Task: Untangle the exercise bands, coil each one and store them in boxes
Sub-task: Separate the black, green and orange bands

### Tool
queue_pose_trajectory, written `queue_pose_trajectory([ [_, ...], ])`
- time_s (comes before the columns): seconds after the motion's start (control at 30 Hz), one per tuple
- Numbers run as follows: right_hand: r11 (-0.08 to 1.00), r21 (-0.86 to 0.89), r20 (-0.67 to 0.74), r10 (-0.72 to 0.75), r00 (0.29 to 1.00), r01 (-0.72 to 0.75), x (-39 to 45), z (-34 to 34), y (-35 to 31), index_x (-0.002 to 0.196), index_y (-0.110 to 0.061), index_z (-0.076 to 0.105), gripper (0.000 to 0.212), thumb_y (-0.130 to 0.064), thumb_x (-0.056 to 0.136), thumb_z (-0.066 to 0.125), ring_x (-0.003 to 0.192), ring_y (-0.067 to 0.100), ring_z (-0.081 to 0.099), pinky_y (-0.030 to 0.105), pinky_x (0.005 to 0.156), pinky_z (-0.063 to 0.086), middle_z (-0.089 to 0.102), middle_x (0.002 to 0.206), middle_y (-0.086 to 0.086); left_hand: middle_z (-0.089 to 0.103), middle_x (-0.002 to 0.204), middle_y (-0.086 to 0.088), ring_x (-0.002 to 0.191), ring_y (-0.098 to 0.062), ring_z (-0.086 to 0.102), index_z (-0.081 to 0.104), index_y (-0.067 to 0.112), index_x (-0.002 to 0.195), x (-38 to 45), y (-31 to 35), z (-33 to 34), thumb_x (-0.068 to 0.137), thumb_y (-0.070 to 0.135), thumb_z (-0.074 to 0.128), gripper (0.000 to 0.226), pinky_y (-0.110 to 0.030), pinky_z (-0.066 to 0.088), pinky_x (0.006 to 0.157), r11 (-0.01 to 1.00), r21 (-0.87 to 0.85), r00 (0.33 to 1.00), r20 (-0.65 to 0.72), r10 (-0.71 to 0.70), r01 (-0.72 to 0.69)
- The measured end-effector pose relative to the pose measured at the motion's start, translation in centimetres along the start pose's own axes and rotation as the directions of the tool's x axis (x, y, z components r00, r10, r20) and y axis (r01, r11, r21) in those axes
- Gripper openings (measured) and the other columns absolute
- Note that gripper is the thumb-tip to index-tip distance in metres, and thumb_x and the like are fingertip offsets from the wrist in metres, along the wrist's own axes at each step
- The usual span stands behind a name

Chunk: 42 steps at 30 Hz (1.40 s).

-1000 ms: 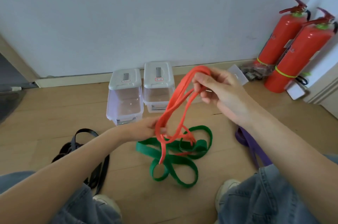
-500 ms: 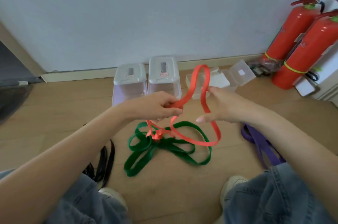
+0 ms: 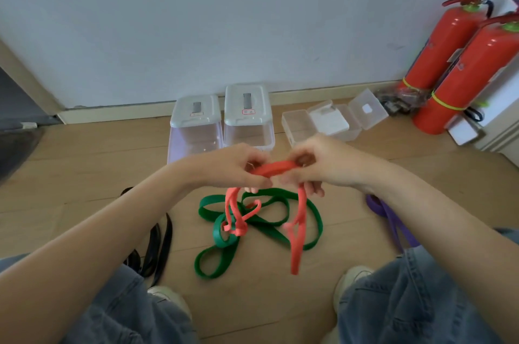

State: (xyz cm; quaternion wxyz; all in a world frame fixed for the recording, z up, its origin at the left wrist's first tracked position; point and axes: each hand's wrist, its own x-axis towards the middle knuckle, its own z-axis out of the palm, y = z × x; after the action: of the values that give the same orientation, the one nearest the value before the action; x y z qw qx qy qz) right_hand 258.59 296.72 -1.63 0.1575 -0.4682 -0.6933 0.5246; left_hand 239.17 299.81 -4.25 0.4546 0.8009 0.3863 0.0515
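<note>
Both hands, left point(image 3: 238, 166) and right point(image 3: 323, 164), pinch the red band point(image 3: 276, 168), fingers curled round it. Its loops hang over the green band point(image 3: 222, 231). Box lid labels point(image 3: 248, 111) too small to read.

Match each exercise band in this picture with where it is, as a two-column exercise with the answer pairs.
Bands:
1. red band
2. green band
3. black band
4. purple band

Places:
A. on the floor by the left knee
B. held in both hands
C. on the floor under the right forearm
D. spread on the floor in the middle

Pairs: 1-B, 2-D, 3-A, 4-C
</note>
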Motion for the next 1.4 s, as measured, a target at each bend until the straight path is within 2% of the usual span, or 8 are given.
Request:
queue_pose_trajectory([
  [0.27,0.699,0.581,-0.471,-0.130,0.873,0.417,-1.0,-2.9,-0.6,0.079,-0.010,0.062,0.006,-0.016,0.079,0.060,0.048,0.006,0.045,0.015,0.044,0.035,0.057,0.063,0.000,0.057,0.080,0.000,0.083,-0.020,0.058,0.051,0.015,0.089,-0.2,-2.9,0.2,0.097,0.021,0.045,0.011,-0.027,0.046,0.079,0.984,0.093,0.982,-0.130,-0.140,0.153],
  [0.4,0.954,0.272,-0.515,0.031,0.856,0.129,-1.7,-5.1,-0.1,0.089,-0.019,0.065,0.006,-0.017,0.083,0.066,0.049,0.003,0.050,0.016,0.044,0.038,0.069,0.078,-0.002,0.040,0.047,0.012,0.039,-0.006,0.036,0.054,0.022,0.075,-1.9,1.1,-4.8,0.096,0.023,0.047,0.023,-0.018,0.039,0.043,0.830,-0.465,0.865,-0.500,0.043,-0.309],
  [0.5,0.968,-0.034,-0.371,0.219,0.902,-0.249,-2.0,-5.2,0.5,0.118,-0.031,0.056,0.058,-0.035,0.065,0.079,0.054,0.006,0.055,0.019,0.046,0.043,0.064,0.111,-0.011,0.037,0.047,0.013,0.037,-0.003,0.030,0.056,0.018,0.078,-2.1,1.9,-3.8,0.094,0.021,0.051,0.017,-0.013,0.028,0.036,0.957,-0.265,0.947,-0.319,0.026,-0.115],
  [0.6,0.979,-0.087,-0.157,0.170,0.973,-0.185,-1.3,-2.9,0.0,0.128,-0.039,0.045,0.088,-0.048,0.048,0.079,0.057,0.009,0.055,0.025,0.052,0.046,0.052,0.126,-0.021,0.038,0.043,0.014,0.038,0.000,0.034,0.061,0.006,0.089,-1.1,2.0,-1.5,0.091,0.020,0.055,0.015,-0.012,0.031,0.040,0.997,-0.079,0.992,-0.127,-0.009,-0.001],
  [0.73,0.985,-0.155,0.081,0.095,0.992,-0.082,-0.3,0.5,0.6,0.107,-0.016,0.059,0.037,-0.027,0.076,0.075,0.053,0.008,0.054,0.021,0.043,0.042,0.068,0.089,-0.002,0.041,0.051,0.016,0.047,-0.001,0.039,0.063,0.031,0.072,-0.6,2.4,-0.6,0.086,0.013,0.061,0.023,-0.013,0.038,0.046,0.979,-0.175,0.993,-0.073,0.096,-0.108],
  [1.07,0.795,0.531,-0.390,-0.080,0.917,0.295,-1.1,-2.8,-0.9,0.083,-0.005,0.062,0.008,-0.008,0.086,0.056,0.053,0.010,0.054,0.018,0.048,0.045,0.062,0.069,0.006,0.058,0.079,0.009,0.078,-0.014,0.058,0.050,0.016,0.087,0.0,-4.9,4.1,0.089,0.015,0.060,0.010,-0.029,0.051,0.074,0.997,-0.057,0.998,0.024,-0.057,0.058],
  [1.27,0.922,-0.205,-0.406,0.224,0.886,-0.327,-1.8,-4.9,0.9,0.134,-0.018,0.043,0.064,-0.028,0.078,0.073,0.080,0.016,0.064,0.024,0.058,0.051,0.055,0.125,0.005,0.066,0.058,-0.003,0.050,-0.015,0.062,0.058,0.014,0.088,-2.6,0.5,-2.2,0.078,0.042,0.068,0.032,-0.017,0.041,0.038,0.941,-0.305,0.921,-0.388,0.020,-0.149],
  [1.4,0.965,-0.260,-0.088,-0.063,0.994,0.038,-0.9,-2.2,0.0,0.141,-0.032,0.029,0.096,-0.041,0.060,0.078,0.072,-0.019,0.051,0.006,0.059,0.043,0.039,0.140,-0.015,0.058,0.056,0.007,0.051,-0.005,0.053,0.057,0.009,0.090,-2.0,2.7,-0.3,0.072,0.034,0.072,0.034,-0.017,0.044,0.050,0.995,-0.049,0.969,-0.235,0.071,-0.085],
])
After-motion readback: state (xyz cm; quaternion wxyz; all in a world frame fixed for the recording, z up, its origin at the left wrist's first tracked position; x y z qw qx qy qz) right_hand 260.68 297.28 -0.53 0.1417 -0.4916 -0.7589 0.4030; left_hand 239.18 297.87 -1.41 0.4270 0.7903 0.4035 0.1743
